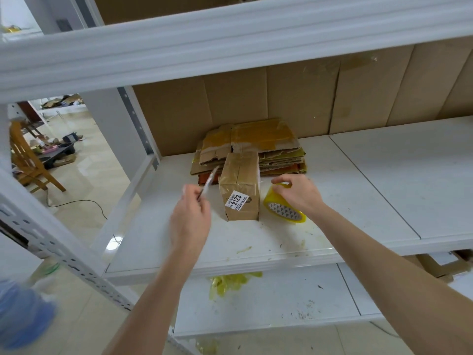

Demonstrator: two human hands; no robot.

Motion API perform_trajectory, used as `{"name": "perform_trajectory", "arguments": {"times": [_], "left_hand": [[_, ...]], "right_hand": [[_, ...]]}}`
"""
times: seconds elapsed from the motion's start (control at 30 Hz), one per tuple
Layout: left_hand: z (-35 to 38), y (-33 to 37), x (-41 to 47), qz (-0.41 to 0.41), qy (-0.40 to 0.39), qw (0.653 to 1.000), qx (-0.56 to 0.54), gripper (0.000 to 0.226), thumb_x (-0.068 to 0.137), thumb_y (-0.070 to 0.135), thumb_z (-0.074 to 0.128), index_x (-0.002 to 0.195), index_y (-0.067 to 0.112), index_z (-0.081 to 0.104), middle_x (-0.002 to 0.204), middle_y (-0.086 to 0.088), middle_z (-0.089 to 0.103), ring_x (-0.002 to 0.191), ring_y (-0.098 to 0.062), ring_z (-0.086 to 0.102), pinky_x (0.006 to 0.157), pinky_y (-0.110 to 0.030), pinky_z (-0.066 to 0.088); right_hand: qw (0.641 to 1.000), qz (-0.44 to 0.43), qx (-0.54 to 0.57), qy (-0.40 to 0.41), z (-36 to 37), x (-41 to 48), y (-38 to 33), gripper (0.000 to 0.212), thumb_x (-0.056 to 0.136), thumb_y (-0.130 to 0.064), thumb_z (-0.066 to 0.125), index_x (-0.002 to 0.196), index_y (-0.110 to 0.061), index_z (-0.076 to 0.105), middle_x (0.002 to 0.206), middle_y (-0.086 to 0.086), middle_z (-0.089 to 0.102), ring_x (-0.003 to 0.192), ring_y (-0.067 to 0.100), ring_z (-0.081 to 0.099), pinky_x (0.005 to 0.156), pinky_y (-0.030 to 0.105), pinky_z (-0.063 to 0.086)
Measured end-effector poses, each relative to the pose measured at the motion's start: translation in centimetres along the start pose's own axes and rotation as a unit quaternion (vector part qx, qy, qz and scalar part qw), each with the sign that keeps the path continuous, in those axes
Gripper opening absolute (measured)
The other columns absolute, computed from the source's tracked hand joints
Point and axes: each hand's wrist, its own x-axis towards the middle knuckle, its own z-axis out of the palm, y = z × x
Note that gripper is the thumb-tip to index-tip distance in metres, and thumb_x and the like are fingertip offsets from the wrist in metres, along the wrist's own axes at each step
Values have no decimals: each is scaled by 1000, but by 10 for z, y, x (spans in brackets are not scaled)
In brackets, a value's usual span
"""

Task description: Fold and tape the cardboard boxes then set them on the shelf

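A small taped cardboard box (241, 187) with a white "9123" label stands on the white shelf board (358, 190). Behind it lies a stack of flattened cardboard boxes (256, 144) with yellowish tape on them. My left hand (190, 216), left of the box, grips a thin blade-like tool (208, 182) that points up and right toward the box. My right hand (298, 192), right of the box, holds a yellow tape roll (284, 210) by its top edge; the roll rests tilted on the shelf.
A white shelf beam (230, 39) crosses overhead, with brown cardboard lining the back. Yellow tape scraps (230, 281) lie on the lower shelf. At left are a slotted upright (64, 254), a wooden chair (28, 160) and floor clutter. A blurred blue object (23, 316) sits at bottom left.
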Motion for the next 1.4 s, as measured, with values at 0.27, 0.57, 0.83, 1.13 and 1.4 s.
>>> {"name": "perform_trajectory", "arguments": {"times": [0.27, 0.57, 0.83, 1.13, 1.4], "left_hand": [[12, 76, -18, 97, -152, 979, 92, 42, 97, 8, 41, 135, 22, 45, 110, -5, 58, 92, -27, 58, 67, -33, 43], [17, 83, -19, 103, -170, 970, 143, 42, 93, 3, 43, 130, 19, 55, 107, -7, 59, 93, -29, 59, 66, -30, 39], [22, 87, -17, 105, -182, 959, 190, 39, 94, 4, 42, 129, 18, 54, 103, -10, 57, 95, -31, 60, 67, -32, 40], [27, 90, -11, 92, -205, 949, 222, 37, 91, -2, 43, 121, 12, 60, 104, -11, 55, 95, -31, 58, 63, -32, 38], [34, 81, -11, 73, -215, 955, 190, 41, 88, -2, 44, 121, 14, 62, 112, -12, 60, 100, -33, 58, 70, -34, 46]], "right_hand": [[999, 27, -32, 31, 3, -4, -4, 18, 90, -43, 59, 106, -39, 67, 99, -10, 65, 86, 14, 57, 69, 29, 51], [996, 42, -52, 59, 3, -8, -10, 12, 91, -47, 56, 91, -38, 63, 86, -7, 62, 79, 16, 57, 61, 27, 44], [996, 40, -49, 62, 3, -10, -12, 10, 92, -38, 55, 86, -35, 62, 84, -7, 61, 79, 18, 57, 60, 26, 44], [995, 33, -49, 77, -2, -11, -17, 11, 92, -35, 53, 84, -33, 61, 84, -7, 63, 78, 19, 58, 60, 27, 43], [975, 87, 187, 85, -11, -8, -5, 15, 84, -27, 62, 70, -25, 66, 73, -12, 63, 74, 12, 58, 71, 34, 53]]}}
